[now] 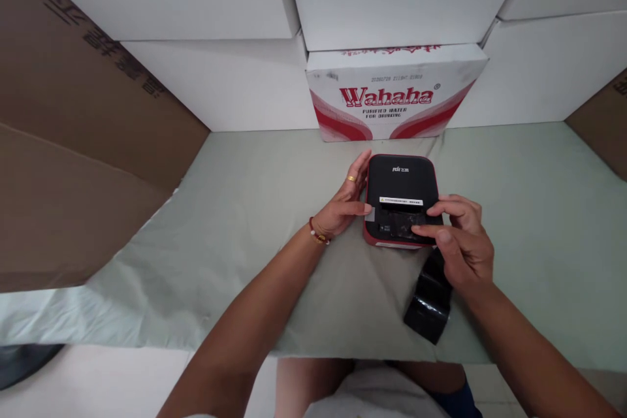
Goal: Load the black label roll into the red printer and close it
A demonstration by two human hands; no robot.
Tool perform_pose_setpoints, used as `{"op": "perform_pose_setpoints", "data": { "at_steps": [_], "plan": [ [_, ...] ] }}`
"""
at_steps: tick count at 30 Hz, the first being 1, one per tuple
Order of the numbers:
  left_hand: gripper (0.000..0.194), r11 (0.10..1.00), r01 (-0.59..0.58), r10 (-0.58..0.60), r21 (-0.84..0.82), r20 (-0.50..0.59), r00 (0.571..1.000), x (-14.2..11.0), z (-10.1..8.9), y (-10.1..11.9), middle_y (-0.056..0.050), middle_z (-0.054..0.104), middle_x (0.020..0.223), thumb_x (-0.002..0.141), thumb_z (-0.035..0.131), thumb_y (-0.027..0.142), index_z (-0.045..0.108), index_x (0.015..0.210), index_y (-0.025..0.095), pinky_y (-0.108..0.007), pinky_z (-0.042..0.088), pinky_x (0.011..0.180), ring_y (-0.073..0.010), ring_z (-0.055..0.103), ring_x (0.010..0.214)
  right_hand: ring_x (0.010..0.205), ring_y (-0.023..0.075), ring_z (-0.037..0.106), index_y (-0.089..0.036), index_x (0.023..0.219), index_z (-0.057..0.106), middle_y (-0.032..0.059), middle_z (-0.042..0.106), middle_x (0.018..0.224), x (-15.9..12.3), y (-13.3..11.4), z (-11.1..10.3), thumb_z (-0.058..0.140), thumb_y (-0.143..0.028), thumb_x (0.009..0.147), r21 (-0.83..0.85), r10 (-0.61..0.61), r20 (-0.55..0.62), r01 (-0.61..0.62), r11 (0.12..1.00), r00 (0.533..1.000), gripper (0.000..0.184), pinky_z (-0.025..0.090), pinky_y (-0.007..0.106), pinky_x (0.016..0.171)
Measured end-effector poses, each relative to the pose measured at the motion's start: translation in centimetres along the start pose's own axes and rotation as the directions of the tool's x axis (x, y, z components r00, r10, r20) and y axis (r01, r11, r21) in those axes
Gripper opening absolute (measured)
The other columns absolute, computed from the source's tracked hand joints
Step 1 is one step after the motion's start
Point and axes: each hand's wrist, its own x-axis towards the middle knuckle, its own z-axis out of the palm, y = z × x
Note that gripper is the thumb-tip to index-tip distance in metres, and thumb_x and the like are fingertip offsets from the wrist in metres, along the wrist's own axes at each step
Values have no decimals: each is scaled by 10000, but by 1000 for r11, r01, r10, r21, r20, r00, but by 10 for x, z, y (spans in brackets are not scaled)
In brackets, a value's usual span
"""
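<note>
A label printer with a black top and red sides lies flat on the cloth-covered table. My left hand grips its left side, thumb on the top near a small grey tab and the other fingers along the edge. Over the printer's front right corner is my right hand, fingers apart, with one fingertip on the dark glossy panel and another close to the right edge. A curled, shiny black strip hangs down from beside the printer's front right corner, partly hidden by my right hand. Its upper end is out of sight.
Behind the printer stands a Wahaha water carton against stacked white boxes. Brown cardboard rises at the left, with another cardboard piece at the right. The table's front edge runs just ahead of my lap.
</note>
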Motion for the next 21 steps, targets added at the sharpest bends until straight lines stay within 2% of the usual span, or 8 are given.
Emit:
{"op": "perform_pose_setpoints", "data": {
  "at_steps": [3, 8, 11, 15, 19, 21],
  "plan": [
    [1185, 999, 9, -8, 37, -28, 1000, -6, 1, -1, 15, 299, 1902, 749, 964, 463, 326, 1748, 490, -569, 130, 1482, -340, 231, 1793, 1276, 308, 621, -379, 1091, 916, 74, 723, 1104, 1, -4, -1, 597, -272, 1106, -24, -8, 2, 8, 1000, 1000, 337, 504, 568, 1127],
    [1227, 996, -10, 18, 90, -81, 997, -13, 6, -5, -13, 357, 1876, 752, 965, 537, 263, 1758, 510, -561, 257, 1457, -322, 327, 1762, 1239, 332, 648, -377, 1036, 912, 85, 736, 1069, 3, -10, -3, 580, -303, 1090, -116, 14, 20, -11, 993, 1000, 345, 536, 608, 1097],
    [1214, 994, 4, 7, 109, -99, 995, -14, 9, -6, -22, 321, 1894, 769, 938, 581, 244, 1761, 502, -570, 317, 1433, -329, 328, 1762, 1196, 340, 656, -387, 1028, 910, 87, 763, 1029, 0, -11, -3, 615, -323, 1054, -250, -56, -3, 53, 967, 998, 302, 559, 591, 1035],
    [1187, 992, 10, 3, 129, -101, 995, -13, 8, -9, -9, 263, 1920, 777, 922, 594, 254, 1754, 507, -576, 373, 1406, -339, 299, 1776, 1013, 298, 671, -405, 1097, 897, 51, 815, 983, -4, -10, -1, 680, -336, 1013, -382, -194, 12, 184, 906, 981, 242, 554, 522, 909],
    [1123, 991, -22, 33, 135, -84, 996, -12, 5, -14, -4, 266, 1919, 790, 914, 592, 324, 1738, 481, -568, 348, 1424, -338, 289, 1780, 986, 277, 693, -376, 1132, 887, 38, 850, 1015, 2, -14, -4, 699, -279, 1017, -338, -263, 30, 257, 905, 964, 240, 557, 486, 886],
    [1063, 992, -43, 52, 118, -72, 996, -11, 4, -17, -15, 312, 1902, 800, 913, 588, 391, 1715, 447, -558, 294, 1449, -337, 296, 1776, 1018, 277, 731, -338, 1064, 888, 51, 860, 1069, 13, -21, -10, 663, -292, 1058, -223, -213, 83, 226, 948, 974, 229, 588, 478, 898]
  ]
}}
